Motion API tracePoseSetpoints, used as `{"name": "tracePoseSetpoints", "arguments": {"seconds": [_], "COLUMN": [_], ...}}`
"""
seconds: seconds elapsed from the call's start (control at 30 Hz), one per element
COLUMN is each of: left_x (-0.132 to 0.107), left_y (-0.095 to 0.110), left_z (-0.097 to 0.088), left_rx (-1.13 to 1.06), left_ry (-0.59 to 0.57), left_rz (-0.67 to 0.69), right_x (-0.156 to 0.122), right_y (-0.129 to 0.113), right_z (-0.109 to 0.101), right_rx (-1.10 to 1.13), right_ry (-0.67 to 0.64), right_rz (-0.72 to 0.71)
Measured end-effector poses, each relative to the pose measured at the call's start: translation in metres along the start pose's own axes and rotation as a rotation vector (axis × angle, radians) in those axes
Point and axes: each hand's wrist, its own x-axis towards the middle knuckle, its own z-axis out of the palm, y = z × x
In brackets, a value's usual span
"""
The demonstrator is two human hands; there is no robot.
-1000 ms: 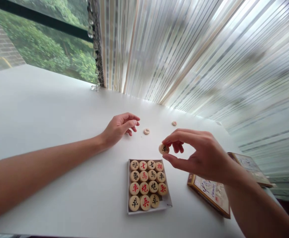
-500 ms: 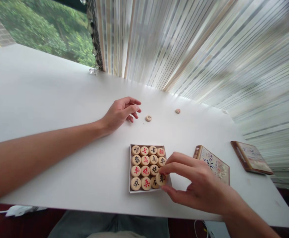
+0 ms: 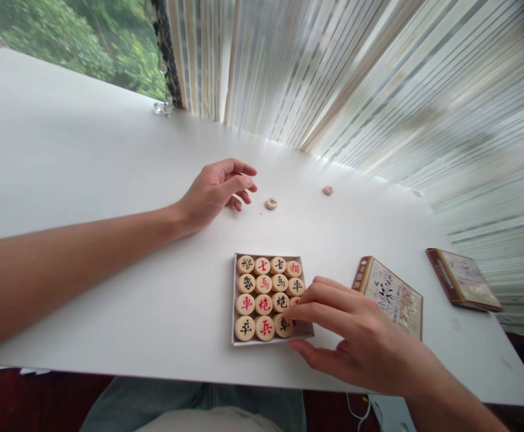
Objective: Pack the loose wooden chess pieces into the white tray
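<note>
A shallow white tray (image 3: 234,312) near the table's front edge holds several round wooden chess pieces (image 3: 264,293) marked in red and black. My right hand (image 3: 356,342) lies over the tray's near right corner. Its fingers and thumb are pinched round a chess piece there, which they mostly hide. My left hand (image 3: 214,192) rests on the white table (image 3: 86,180) farther back, its fingers loosely curled and holding nothing. A loose piece (image 3: 271,203) lies just right of its fingertips. Another loose piece (image 3: 328,190) lies farther right.
A patterned box part (image 3: 392,297) lies right of the tray. A second, similar one (image 3: 464,279) lies near the table's right edge. Striped blinds (image 3: 356,90) run along the back. A small glass object (image 3: 163,108) sits at the window. My lap shows below the front edge.
My right hand has carried a chess piece from above the tray's far side down to its near right corner. My left hand has stayed put. The camera has tilted downward.
</note>
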Motion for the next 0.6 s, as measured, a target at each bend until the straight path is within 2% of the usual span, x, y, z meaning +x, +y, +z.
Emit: {"name": "tracePoseSetpoints", "arguments": {"seconds": [0.6], "left_x": [-0.0001], "left_y": [0.0001], "left_z": [0.0002], "left_rx": [-0.005], "left_ry": [0.003], "left_rz": [-0.01], "right_x": [-0.0046], "right_y": [0.0035], "right_z": [0.0068], "right_rx": [-0.028], "right_ry": [0.011], "right_rz": [-0.075]}}
